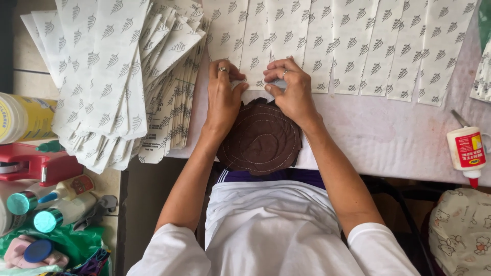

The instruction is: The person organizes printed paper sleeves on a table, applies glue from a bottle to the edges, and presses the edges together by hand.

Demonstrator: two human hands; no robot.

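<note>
Paper bag row, hands at work.
Left hand (223, 97) and right hand (291, 92), fingers curled, pinch 1 patterned paper bag (255, 61) above round brown cloth mat (261, 138).

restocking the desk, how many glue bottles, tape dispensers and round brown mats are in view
glue bottles: 4, one at right, three at left
red tape dispenser: 1
round brown mat under both hands: 1
total: 6
</note>
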